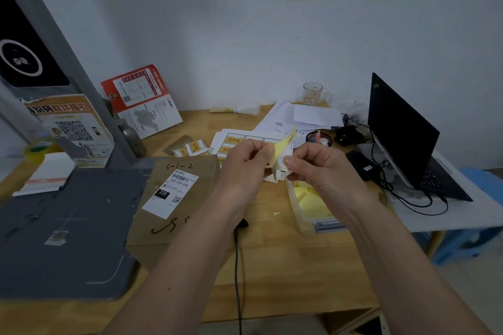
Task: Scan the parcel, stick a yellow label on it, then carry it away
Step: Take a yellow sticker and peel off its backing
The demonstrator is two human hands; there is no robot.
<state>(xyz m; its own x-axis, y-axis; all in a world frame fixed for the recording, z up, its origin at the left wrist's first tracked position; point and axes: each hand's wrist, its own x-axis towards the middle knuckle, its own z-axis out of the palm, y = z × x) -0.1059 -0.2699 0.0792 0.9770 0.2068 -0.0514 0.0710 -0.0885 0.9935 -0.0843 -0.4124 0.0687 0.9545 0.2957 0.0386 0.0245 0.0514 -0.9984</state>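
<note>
One parcel (174,198), a flat brown one, lies on the wooden desk (285,266) beside the grey scanner pad (62,226), one corner overlapping it. Its long axis runs away from me, tilted a little to the right, with the white shipping label (171,193) face up. One yellow label (283,145) is up in front of me: my left hand (245,163) pinches its lower edge between thumb and fingers, my right hand (313,163) is closed on the white backing paper (284,168), and the yellow tip points up and to the right. Both hands are above the desk, just right of the parcel. Beyond them lies a sheet of yellow stickers (234,144), plus a few loose ones (194,147). Under my right wrist sits a clear box (307,215) of yellow slips. One open laptop (408,141) is on the right, one glass mug (314,94) by the wall, one tape roll (40,148) far left. A black cable (237,266) crosses the desk beneath my left forearm.
</note>
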